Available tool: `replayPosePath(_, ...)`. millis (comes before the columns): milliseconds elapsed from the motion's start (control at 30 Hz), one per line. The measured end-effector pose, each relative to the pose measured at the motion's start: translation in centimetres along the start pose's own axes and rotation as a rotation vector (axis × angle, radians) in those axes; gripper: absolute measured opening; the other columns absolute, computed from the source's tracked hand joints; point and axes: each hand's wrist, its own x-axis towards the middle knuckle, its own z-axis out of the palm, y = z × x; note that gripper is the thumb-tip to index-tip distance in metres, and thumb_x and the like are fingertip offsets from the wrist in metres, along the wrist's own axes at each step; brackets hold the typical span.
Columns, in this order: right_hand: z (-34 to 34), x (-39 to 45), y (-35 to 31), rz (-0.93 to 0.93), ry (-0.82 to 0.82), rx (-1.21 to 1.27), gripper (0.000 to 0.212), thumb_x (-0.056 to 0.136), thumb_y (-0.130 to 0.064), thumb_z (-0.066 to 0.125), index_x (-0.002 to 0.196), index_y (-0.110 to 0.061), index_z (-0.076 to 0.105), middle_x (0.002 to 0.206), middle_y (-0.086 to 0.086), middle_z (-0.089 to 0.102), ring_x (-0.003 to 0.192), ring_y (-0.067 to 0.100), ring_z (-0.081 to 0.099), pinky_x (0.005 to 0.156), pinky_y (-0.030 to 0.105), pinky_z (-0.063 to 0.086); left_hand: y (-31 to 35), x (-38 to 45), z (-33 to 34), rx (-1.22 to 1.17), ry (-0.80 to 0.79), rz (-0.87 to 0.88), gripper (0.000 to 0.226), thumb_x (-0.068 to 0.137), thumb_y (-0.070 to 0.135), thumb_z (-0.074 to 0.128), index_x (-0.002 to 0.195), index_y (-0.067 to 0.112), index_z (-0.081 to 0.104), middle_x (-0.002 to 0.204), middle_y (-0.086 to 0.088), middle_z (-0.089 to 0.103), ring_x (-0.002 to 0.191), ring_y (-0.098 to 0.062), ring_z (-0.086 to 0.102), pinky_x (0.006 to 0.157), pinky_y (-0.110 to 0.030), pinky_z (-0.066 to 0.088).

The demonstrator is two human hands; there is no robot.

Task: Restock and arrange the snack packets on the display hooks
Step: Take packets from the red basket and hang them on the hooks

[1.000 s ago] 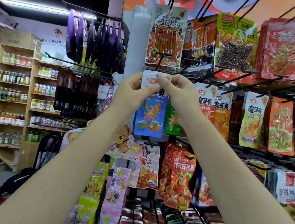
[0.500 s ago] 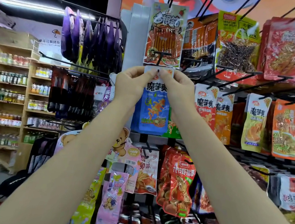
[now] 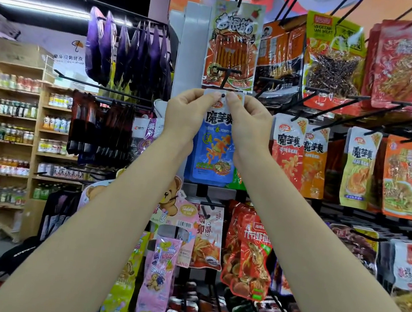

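Observation:
A blue snack packet (image 3: pixel 214 154) with a white top hangs upright in the middle of the rack. My left hand (image 3: pixel 188 113) pinches its top left corner and my right hand (image 3: pixel 249 124) pinches its top right corner. The tip of a black display hook (image 3: pixel 223 95) shows as a dot through the hole in the packet's white header, between my thumbs. A black T-shaped hook end (image 3: pixel 226 76) sticks out just above, in front of an orange stick-snack packet (image 3: pixel 232 46).
Red, orange and yellow packets (image 3: pixel 313 161) hang on hooks to the right, more red ones (image 3: pixel 250 254) below. Purple bags (image 3: pixel 127 47) hang at left. A teddy-bear card (image 3: pixel 171 198) sits under my left forearm. Wooden shelves of bottles (image 3: pixel 10 132) stand far left.
Both hands have lifted the blue packet upward until its header hole meets the hook tip. The packet now hangs straighter under the orange packet.

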Motion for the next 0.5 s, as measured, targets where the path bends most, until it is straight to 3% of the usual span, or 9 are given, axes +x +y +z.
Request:
replayPosePath(200, 0.20, -0.35, 0.20, -0.111, 0.052, -0.077, 0.034, 0.098, -0.021, 0.063, 0.083, 0.009, 0.063, 0.068, 0.009, 0.048, 0.064, 0.018, 0.039, 0.060, 0.034, 0.035, 0.06, 0.02, 0.25, -0.059, 0.003, -0.059, 0.010, 0.090, 0.010, 0.072, 0.082, 0.007, 0.069, 0.080, -0.011, 0.069, 0.082, -0.031, 0.065, 0.084, -0.049, 0.056)
replayPosePath(400, 0.84, -0.88, 0.25, -0.031, 0.106, -0.142, 0.030, 0.098, -0.017, 0.061, 0.071, -0.006, 0.055, 0.059, 0.000, 0.039, 0.052, 0.009, 0.032, 0.051, 0.029, 0.029, -0.43, 0.01, 0.27, 0.044, 0.063, -0.037, 0.019, 0.090, 0.011, 0.073, 0.073, 0.016, 0.070, 0.079, -0.007, 0.070, 0.082, -0.026, 0.065, 0.084, -0.047, 0.057)
replayPosePath(500, 0.63, -0.87, 0.28, -0.027, 0.111, -0.195, 0.032, 0.098, -0.017, 0.061, 0.071, -0.002, 0.054, 0.061, 0.004, 0.040, 0.052, 0.009, 0.031, 0.051, 0.029, 0.029, -0.70, -0.39, -0.02, 0.179, 0.071, 0.056, 0.009, 0.093, 0.017, 0.073, 0.083, 0.016, 0.072, 0.080, 0.001, 0.070, 0.080, -0.014, 0.064, 0.079, -0.035, 0.055)
